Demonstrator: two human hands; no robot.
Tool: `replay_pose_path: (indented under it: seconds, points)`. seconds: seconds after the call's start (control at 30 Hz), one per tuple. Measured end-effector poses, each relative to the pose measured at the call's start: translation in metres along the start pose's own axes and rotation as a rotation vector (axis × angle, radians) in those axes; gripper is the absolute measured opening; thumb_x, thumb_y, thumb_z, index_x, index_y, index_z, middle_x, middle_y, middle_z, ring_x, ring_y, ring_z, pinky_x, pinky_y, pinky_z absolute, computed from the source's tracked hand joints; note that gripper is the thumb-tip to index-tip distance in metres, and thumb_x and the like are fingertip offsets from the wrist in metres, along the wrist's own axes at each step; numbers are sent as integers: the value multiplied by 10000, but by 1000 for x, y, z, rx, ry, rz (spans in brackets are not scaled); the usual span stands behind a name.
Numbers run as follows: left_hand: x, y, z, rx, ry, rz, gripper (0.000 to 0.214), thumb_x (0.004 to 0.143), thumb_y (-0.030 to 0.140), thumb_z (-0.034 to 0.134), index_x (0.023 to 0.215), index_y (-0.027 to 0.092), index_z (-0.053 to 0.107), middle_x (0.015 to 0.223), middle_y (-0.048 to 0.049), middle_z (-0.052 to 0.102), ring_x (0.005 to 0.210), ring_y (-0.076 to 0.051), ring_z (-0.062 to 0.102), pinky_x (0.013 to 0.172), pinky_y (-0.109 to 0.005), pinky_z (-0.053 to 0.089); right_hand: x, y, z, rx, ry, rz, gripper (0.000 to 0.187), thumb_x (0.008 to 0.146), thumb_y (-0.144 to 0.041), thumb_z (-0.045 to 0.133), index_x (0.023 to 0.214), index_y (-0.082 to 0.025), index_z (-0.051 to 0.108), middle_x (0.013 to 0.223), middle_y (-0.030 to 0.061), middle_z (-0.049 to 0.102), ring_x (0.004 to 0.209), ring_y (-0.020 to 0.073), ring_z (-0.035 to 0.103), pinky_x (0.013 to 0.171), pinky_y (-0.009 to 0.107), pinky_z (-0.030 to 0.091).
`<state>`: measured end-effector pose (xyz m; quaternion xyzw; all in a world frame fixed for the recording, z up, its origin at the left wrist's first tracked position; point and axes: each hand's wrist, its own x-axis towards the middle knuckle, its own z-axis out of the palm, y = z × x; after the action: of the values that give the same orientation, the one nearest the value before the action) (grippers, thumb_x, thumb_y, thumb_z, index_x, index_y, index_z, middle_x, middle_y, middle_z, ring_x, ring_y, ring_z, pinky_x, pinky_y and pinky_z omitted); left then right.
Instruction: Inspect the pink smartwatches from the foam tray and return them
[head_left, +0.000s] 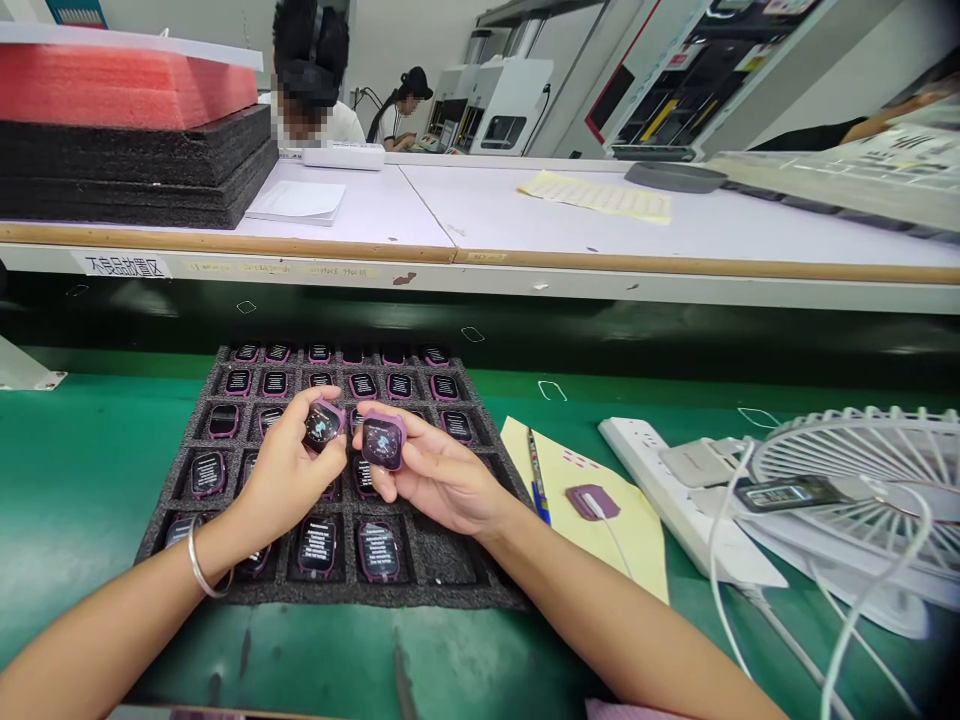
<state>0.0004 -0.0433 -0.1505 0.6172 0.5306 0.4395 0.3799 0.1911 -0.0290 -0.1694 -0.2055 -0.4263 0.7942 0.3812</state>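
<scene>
My left hand [289,470] grips a purple smartwatch body [322,424] with a lit screen. My right hand [431,478] grips a second purple smartwatch body [383,442], its screen also lit. Both watches are held close together above a black foam tray [450,570]. Several more purple watch bodies sit in the tray's pockets, some with lit text screens. The pocket at the tray's near right corner holds nothing. A silver bangle [199,565] circles my left wrist.
Right of the tray lies a yellow sheet [637,540] with a blue pen [535,470] and a purple charger puck [592,502]. Further right are a white power strip [660,480], cables and a white fan [870,480]. A raised white shelf [525,225] holds foam stacks [135,150]. Two people sit beyond it.
</scene>
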Motion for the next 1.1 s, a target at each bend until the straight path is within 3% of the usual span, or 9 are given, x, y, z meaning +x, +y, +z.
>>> replay_pose_path:
  seconds: [0.43, 0.63, 0.8, 1.0, 1.1]
  points:
    - [0, 0, 1, -4, 24, 1, 458, 783, 243, 585, 1236, 177, 566, 934, -23, 651, 690, -127, 548, 610, -242, 455, 0, 3, -2, 111, -98, -47, 423, 858, -347, 812, 1252, -269, 679, 1074, 44, 670, 649, 119, 606, 645, 268, 430]
    - [-2, 4, -1, 5, 6, -7, 439, 779, 263, 583, 1208, 168, 577, 829, 6, 610, 546, -98, 430, 489, -226, 375, 1, 3, -1, 99, -84, -44, 426, 841, -354, 825, 1233, -267, 684, 1059, 42, 670, 628, 106, 582, 623, 262, 420]
    - [-1, 5, 0, -17, 19, 18, 460, 771, 245, 587, 1223, 160, 572, 841, -4, 619, 599, -113, 490, 514, -224, 407, 1, 1, 0, 118, -77, -41, 429, 837, -355, 827, 1235, -271, 687, 1045, 36, 676, 651, 118, 604, 640, 268, 432]
    - [-2, 5, 0, 5, 16, 15, 439, 760, 216, 574, 1195, 160, 585, 782, 30, 575, 472, -64, 371, 418, -206, 297, 1, 1, 0, 116, -83, -37, 423, 843, -353, 819, 1232, -261, 681, 1043, 36, 681, 625, 105, 596, 628, 261, 429]
    - [-2, 6, 0, -14, 16, 14, 452, 755, 209, 581, 1205, 162, 580, 784, 30, 578, 481, -65, 401, 416, -198, 310, 2, 1, 0, 123, -79, -34, 441, 843, -347, 817, 1246, -250, 666, 1045, 41, 682, 654, 121, 619, 654, 272, 449]
